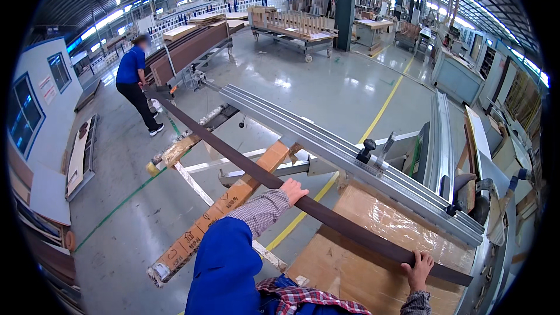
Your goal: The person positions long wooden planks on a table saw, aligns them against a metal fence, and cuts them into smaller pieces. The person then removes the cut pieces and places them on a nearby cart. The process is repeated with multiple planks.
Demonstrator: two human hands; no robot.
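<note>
A long dark brown board (356, 224) runs diagonally from the lower right toward a co-worker (129, 76) in a blue top, standing bent at its far end. My left hand (293, 191) grips it near the middle of the view, fingers over its edge. My right hand (419, 267) holds it near the close end. Beneath and beside it are a cardboard-covered support beam (227, 204) and a cardboard-covered surface (326, 259) with glossy wrap. A long aluminium rail (315, 140) with a scale and black knob lies alongside the board.
A loaded cart (181, 64) stands beyond the co-worker, another wheeled rack (291, 32) near a green pillar (344, 11). A white cabin (44, 76) and leaning panels (81, 157) are at left. Machine parts and boards (484, 134) crowd the right. Tape lines cross the grey floor.
</note>
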